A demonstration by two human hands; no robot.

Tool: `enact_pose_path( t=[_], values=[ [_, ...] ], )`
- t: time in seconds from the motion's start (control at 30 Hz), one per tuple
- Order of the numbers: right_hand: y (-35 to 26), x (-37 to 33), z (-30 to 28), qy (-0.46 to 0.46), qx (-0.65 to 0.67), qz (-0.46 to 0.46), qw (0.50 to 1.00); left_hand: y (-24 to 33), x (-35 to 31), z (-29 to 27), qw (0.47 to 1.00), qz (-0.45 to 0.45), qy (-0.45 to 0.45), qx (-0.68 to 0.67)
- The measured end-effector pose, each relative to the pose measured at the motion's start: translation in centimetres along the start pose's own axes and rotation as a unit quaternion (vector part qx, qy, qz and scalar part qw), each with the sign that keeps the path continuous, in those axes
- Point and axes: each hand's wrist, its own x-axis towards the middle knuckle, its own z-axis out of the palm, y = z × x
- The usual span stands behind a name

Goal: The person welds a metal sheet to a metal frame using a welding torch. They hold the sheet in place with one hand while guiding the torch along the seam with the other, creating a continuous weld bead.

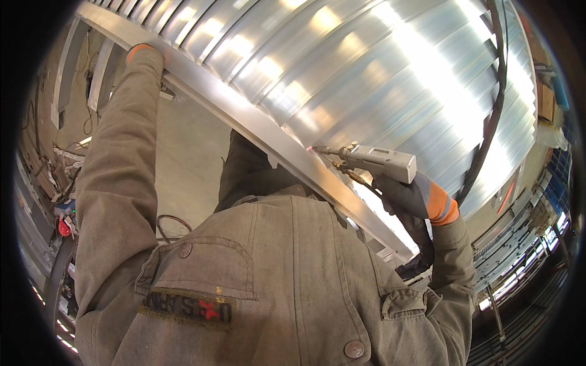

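Note:
My right hand, in a black and orange work glove, grips a grey welding gun. The gun's slim nozzle points left and meets the inner edge of a flat metal rail, where a small pinkish glow shows. Ribbed, shiny metal slats adjoin the rail on its far side. At the upper left my outstretched left arm reaches the rail; of my left hand only the orange glove cuff shows clearly, and its fingers are hidden.
A thick black hose lies across the slats on the right. Curved metal pieces stand at the upper left, with cables near them. Stacked metal lengths lie at the far right. A thin cable loop is on the floor.

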Motion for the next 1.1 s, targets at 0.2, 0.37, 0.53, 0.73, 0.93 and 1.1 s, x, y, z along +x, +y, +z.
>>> enact_pose_path(
  t=[0.2, 0.37, 0.53, 0.73, 0.93, 1.1],
  values=[
    [0.22, 0.35, -0.16, -0.002, -0.002, -0.007, 1.000, -0.23, -0.02, 0.07, 1.000, 0.000, -0.001, 0.009],
    [0.01, 0.57, -0.28, -0.016, -0.037, -0.010, 0.999, -0.25, 0.00, 0.13, 1.000, 0.002, -0.002, 0.011],
    [0.03, 0.98, -0.91, -0.042, -0.036, 0.024, 0.998, -0.21, 0.04, 0.14, 1.000, 0.004, -0.001, 0.012],
    [0.35, 0.89, -0.87, -0.037, -0.017, -0.001, 0.999, -0.11, 0.09, 0.33, 1.000, 0.005, -0.002, 0.012],
    [0.42, 1.00, -1.04, -0.046, -0.037, -0.008, 0.998, -0.25, 0.32, 0.28, 1.000, 0.008, -0.003, 0.014],
    [0.10, 0.76, -0.82, -0.040, -0.029, -0.007, 0.999, -0.20, 0.41, 0.32, 1.000, 0.010, -0.003, 0.015]
  ],
)
